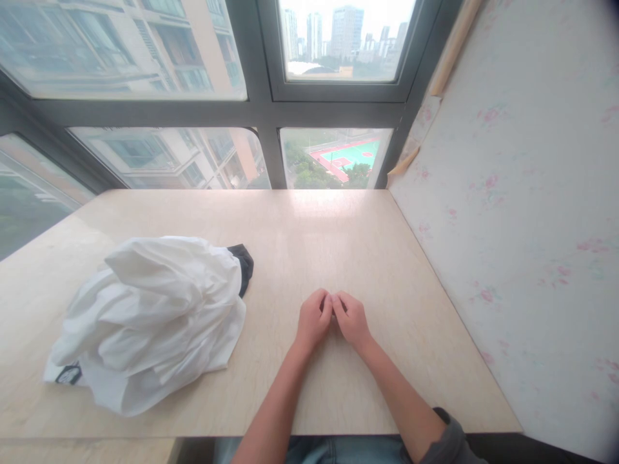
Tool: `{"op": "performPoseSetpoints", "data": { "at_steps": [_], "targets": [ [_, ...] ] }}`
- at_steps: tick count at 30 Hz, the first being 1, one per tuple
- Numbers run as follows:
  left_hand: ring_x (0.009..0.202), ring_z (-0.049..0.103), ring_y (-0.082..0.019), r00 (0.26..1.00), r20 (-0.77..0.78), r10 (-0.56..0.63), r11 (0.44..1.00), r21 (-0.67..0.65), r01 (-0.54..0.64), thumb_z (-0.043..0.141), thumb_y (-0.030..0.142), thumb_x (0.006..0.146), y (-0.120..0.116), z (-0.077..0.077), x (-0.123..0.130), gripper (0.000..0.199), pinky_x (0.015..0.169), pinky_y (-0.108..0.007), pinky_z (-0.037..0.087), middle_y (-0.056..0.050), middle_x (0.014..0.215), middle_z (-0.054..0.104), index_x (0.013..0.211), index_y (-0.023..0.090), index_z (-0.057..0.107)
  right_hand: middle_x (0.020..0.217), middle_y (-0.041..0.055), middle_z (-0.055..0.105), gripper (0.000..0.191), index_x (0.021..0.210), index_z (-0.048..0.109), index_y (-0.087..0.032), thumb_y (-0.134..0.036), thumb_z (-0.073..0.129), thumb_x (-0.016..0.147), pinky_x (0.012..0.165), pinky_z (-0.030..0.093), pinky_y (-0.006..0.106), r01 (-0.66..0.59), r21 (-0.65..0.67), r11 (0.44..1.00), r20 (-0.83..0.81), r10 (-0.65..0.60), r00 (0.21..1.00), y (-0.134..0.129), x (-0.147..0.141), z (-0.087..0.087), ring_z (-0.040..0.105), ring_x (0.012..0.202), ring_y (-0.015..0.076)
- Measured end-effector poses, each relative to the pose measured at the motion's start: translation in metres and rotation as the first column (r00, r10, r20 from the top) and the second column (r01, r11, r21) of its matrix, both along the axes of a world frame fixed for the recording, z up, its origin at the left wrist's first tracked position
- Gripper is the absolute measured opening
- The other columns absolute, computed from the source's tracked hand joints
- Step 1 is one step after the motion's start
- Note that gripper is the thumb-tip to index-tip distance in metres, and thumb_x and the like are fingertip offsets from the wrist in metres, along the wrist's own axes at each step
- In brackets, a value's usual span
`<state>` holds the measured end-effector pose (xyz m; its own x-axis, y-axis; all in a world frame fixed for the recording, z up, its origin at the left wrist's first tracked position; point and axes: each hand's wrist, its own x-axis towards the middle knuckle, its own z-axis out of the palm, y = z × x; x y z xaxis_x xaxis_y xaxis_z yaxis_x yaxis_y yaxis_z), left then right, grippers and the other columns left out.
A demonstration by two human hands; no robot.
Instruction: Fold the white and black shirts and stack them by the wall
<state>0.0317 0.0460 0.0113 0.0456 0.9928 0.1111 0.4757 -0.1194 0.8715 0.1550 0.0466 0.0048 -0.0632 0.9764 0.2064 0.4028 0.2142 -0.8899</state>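
My left hand and my right hand rest side by side on the pale beige table, knuckles up and fingers curled under, their fingertips touching each other. Neither hand holds anything. A crumpled heap of white cloth lies on the table's left half, a hand's breadth to the left of my left hand. A small piece of black fabric sticks out from the heap's upper right edge. A small dark label shows at the heap's lower left corner.
A wall with faded pink-flowered wallpaper runs along the table's right edge. Large windows with dark grey frames stand behind the table's far edge. The table's near edge is just in front of my lap.
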Motion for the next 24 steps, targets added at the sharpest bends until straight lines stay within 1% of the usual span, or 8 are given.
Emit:
{"op": "performPoseSetpoints", "data": {
  "at_steps": [8, 17, 24],
  "targets": [
    [0.062, 0.043, -0.014, 1.000, -0.002, -0.002, 1.000, 0.000, 0.002, 0.038, 0.037, 0.097, 0.0003, 0.0001, -0.0001, 0.033, 0.061, -0.028, 0.029, 0.001, 0.066, 0.050, 0.070, 0.020, 0.047, 0.061, -0.0033, 0.045, 0.038, 0.066, 0.041, -0.021, -0.038, 0.038, 0.100, 0.058, 0.031, 0.025, -0.006, -0.004, 1.000, 0.000, 0.006, 1.000, -0.0001, 0.0005, 0.0002, 0.043, 0.059, 0.0121],
    [0.062, 0.040, -0.012, 1.000, -0.003, -0.002, 1.000, -0.007, 0.002, 0.038, 0.038, 0.097, 0.0000, -0.0006, 0.0005, 0.034, 0.061, -0.027, 0.027, 0.003, 0.064, 0.045, 0.069, 0.020, 0.042, 0.060, -0.0038, 0.042, 0.039, 0.065, 0.039, -0.021, -0.038, 0.039, 0.100, 0.057, 0.030, 0.025, -0.006, -0.010, 1.000, -0.005, 0.006, 1.000, 0.0004, 0.0009, -0.0037, 0.041, 0.059, 0.0117],
    [0.062, 0.040, -0.012, 1.000, -0.007, 0.001, 1.000, -0.001, -0.001, 0.038, 0.037, 0.097, -0.0004, 0.0002, 0.0006, 0.033, 0.061, -0.027, 0.027, 0.003, 0.065, 0.045, 0.070, 0.020, 0.042, 0.060, -0.0035, 0.043, 0.039, 0.065, 0.040, -0.021, -0.039, 0.039, 0.099, 0.058, 0.030, 0.025, -0.001, -0.005, 1.000, -0.013, 0.001, 1.000, 0.0003, 0.0008, -0.0045, 0.042, 0.059, 0.0120]
  ]
}}
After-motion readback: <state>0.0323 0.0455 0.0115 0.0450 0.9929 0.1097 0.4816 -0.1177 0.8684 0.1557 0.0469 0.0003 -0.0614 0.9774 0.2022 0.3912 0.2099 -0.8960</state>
